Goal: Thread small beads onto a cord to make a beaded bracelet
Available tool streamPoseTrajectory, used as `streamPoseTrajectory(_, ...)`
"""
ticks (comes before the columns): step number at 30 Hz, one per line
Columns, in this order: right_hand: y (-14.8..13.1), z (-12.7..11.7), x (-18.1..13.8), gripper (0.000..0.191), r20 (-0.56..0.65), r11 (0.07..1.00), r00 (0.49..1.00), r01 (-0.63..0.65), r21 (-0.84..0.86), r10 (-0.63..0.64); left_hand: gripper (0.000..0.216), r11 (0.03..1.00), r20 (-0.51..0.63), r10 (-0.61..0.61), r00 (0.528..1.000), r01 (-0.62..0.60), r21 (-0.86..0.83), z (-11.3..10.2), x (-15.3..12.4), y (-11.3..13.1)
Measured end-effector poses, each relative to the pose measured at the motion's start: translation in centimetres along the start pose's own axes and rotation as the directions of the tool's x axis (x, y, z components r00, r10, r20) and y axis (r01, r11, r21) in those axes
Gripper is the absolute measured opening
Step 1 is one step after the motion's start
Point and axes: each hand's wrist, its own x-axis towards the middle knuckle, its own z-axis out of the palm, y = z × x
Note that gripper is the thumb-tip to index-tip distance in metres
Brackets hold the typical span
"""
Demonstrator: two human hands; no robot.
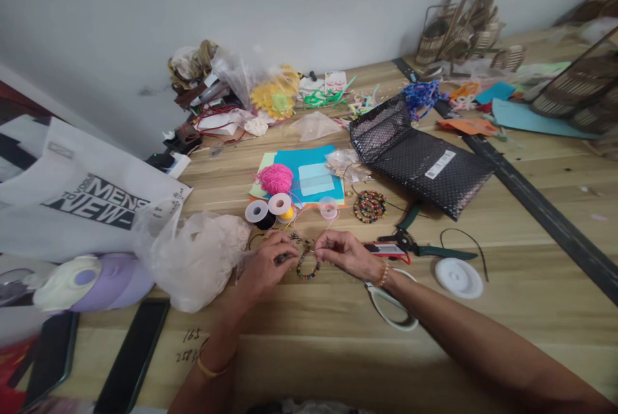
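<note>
My left hand (266, 264) and my right hand (344, 253) meet over the wooden table (506, 324), each pinching one end of a strand of coloured beads (308, 267) that hangs in a loop between them. Both hands have their fingers closed on the strand. A finished coil of coloured beads (369, 206) lies just beyond my right hand. Spools of thread (268, 209) and a pink ball of yarn (274, 178) sit behind my left hand.
Green-handled pliers (425, 248), white scissors (392, 306) and a white round spool (458, 277) lie to the right. A black mesh pouch (425, 163), blue paper sheets (309, 172), a crumpled plastic bag (193, 259), two phones (132, 356) and a white tote bag (87, 198) surround the hands.
</note>
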Motion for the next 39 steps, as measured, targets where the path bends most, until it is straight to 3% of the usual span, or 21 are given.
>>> streamPoseTrajectory(6, -0.21, 0.01, 0.0, 0.032, -0.036, 1.0, 0.999, -0.018, -0.018, 0.018, 0.01, 0.951, 0.276, 0.015, 0.961, -0.099, 0.292, -0.7, -0.7, -0.16)
streamPoseTrajectory(17, -0.04, -0.18, 0.02, 0.034, -0.072, 0.999, 0.997, -0.033, 0.007, 0.034, 0.013, 0.889, 0.306, -0.001, 0.952, -0.139, 0.435, -0.5, -0.87, -0.07)
streamPoseTrajectory(33, 0.07, -0.4, 0.15, 0.035, -0.169, 1.0, 0.986, -0.012, -0.007, 0.011, 0.017, 0.932, 0.217, 0.032, 0.976, -0.108, 0.347, -0.16, -0.39, 0.36)
streamPoseTrajectory(36, 0.08, -0.35, 0.08, 0.034, -0.191, 0.997, 0.982, 0.001, -0.074, -0.015, 0.012, 0.981, 0.1, -0.017, 0.995, -0.003, 0.194, -0.36, -0.29, 0.36)
streamPoseTrajectory(39, 0.01, -0.28, 0.01, 0.034, -0.178, 0.994, 0.984, 0.007, -0.105, -0.026, 0.008, 0.982, -0.004, -0.164, 0.986, 0.163, -0.091, -0.2, -0.2, 0.54)
